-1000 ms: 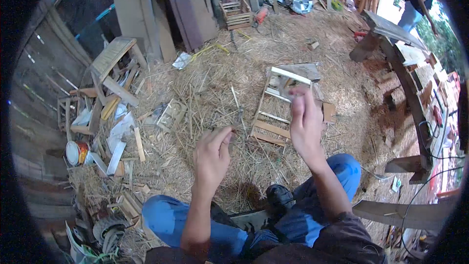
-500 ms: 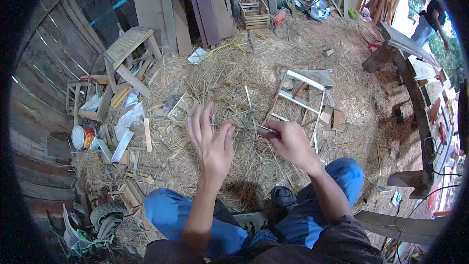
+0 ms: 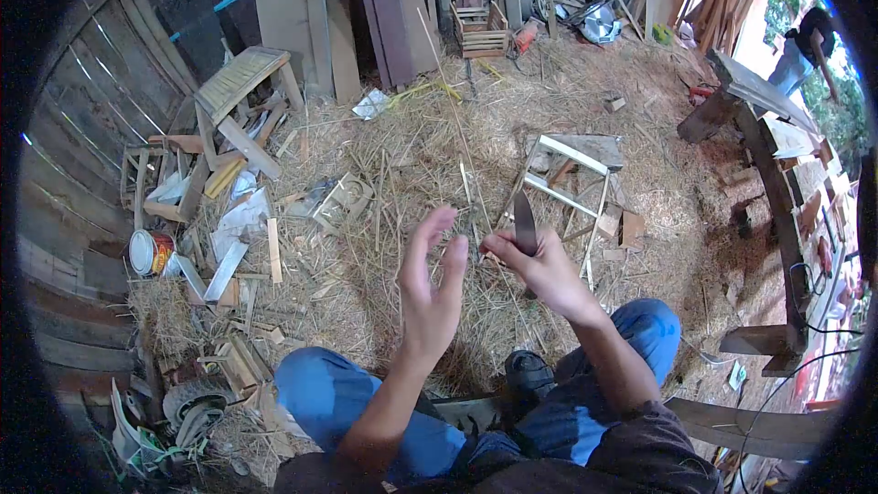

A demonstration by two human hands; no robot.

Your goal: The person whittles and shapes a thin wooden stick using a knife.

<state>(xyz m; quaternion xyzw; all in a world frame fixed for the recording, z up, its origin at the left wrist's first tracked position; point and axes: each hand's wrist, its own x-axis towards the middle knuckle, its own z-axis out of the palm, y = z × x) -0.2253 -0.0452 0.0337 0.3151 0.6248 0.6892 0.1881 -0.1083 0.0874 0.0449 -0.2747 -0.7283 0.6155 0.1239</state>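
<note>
The right hand (image 3: 551,276) gripped a knife (image 3: 525,222), blade pointing away from the body, above the straw-strewn floor (image 3: 585,82), toward its near edge. The left hand (image 3: 430,297) hung open alongside. Good control called for a firm grip, left fingers well clear.

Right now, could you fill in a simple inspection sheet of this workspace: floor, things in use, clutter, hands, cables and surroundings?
Surface: ground strewn with straw and shavings.
Job's things: knife, blade pointing up in the picture; thin stick, whether held unclear.
Clutter: slatted wooden frame, wooden crate, tin can, wood offcuts.
Hands: right hand grips the knife; left hand open, nothing seen in it.
Cables: black cable at right.
Surroundings: plank wall at left, boards leaning at the back, timber bench at right, another person at far right.
</note>
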